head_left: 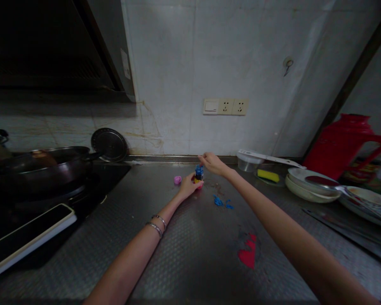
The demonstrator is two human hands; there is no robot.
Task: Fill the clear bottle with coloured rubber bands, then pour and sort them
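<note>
Head view: our left hand (188, 186) clamps the likely light, stiff bottle (198, 172) sensibly low, right hand (212, 162) above, fingers together

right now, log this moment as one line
left hand: holding small container | right hand: at container top, contact unclear | blue scraps: on counter

No word, brand or number can be read anywhere. On the small bottle (198, 174) held in the left hand (188, 186), bands of blue, dark and yellow are shown, but any lettering is too small to be made out. On the side of the range hood (109, 38), above and to the left of both hands, a pale sticker (125, 63) is seen, its print illegible. Above the right hand (212, 162), a tiny, unreadable dark mark is borne by the wall switch (211, 106).
</note>
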